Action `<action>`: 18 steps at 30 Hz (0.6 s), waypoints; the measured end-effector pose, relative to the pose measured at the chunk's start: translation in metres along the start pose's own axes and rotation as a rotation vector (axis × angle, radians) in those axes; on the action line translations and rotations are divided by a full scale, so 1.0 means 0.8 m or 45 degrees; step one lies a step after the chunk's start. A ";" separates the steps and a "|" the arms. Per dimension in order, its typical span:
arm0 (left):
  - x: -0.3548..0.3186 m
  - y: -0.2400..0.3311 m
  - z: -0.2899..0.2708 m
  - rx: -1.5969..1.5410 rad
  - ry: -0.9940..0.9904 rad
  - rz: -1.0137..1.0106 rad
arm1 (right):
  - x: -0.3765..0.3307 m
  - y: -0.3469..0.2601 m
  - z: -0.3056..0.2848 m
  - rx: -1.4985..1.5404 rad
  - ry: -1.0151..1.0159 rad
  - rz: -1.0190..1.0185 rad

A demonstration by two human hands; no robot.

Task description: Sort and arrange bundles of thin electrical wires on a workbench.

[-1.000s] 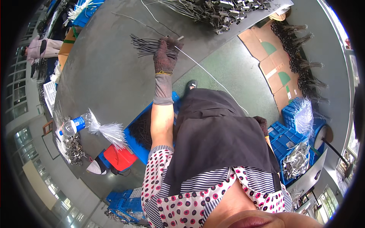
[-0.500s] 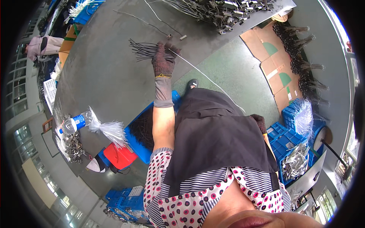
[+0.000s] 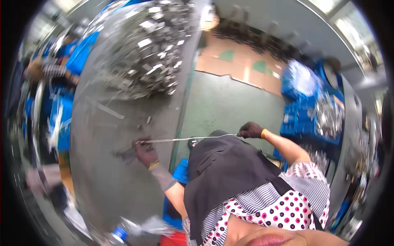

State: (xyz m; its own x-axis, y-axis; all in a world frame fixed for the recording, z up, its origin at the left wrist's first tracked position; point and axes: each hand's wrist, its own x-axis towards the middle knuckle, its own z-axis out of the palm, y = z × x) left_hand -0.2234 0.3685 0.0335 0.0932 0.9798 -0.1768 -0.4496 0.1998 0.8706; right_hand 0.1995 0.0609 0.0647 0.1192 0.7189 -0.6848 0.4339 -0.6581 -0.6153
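Both my hands wear dark knitted gloves. My left hand (image 3: 146,153) is over the grey table, closed on a blurred bundle of thin black strips (image 3: 124,155) and on one end of a thin white cable (image 3: 176,140). The cable runs almost straight across in front of my black apron to my right hand (image 3: 250,130), whose fingers pinch its other end. Motion blur hides how the cable sits in the left fingers.
A large heap of wires with metal connectors (image 3: 152,53) covers the far table. Cardboard sheets (image 3: 238,63) lie on the floor beyond. Blue crates (image 3: 305,115) stand at the right, a blue bin (image 3: 172,205) by my left forearm. Another person (image 3: 49,67) is at far left.
My view has swung to the right. The right hand has come up from beside the apron, and the white cable is now drawn out between both hands. The left hand still holds the black strips.
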 end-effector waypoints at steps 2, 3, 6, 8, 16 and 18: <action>0.005 0.005 -0.003 -0.163 -0.079 -0.108 | -0.008 0.015 -0.004 0.052 0.022 0.029; 0.003 0.011 0.020 -0.247 0.105 -0.124 | -0.015 0.023 -0.003 0.101 0.064 0.068; 0.015 -0.005 0.031 -0.283 0.259 -0.178 | -0.030 0.030 0.003 0.126 0.107 0.161; 0.019 -0.019 0.030 -0.221 0.237 -0.245 | -0.025 0.021 0.012 0.116 0.165 0.052; -0.045 -0.032 0.096 0.642 -0.476 -0.247 | 0.074 -0.056 0.071 0.112 0.150 -0.364; -0.035 -0.078 0.114 0.859 -0.766 0.007 | 0.106 -0.083 0.079 0.610 0.231 -0.404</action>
State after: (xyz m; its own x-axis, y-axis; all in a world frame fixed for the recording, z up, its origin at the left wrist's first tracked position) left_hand -0.1168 0.3289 0.0259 0.6263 0.7767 -0.0665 0.1472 -0.0340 0.9885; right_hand 0.1246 0.1516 0.0229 0.2183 0.8956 -0.3876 0.0273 -0.4027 -0.9149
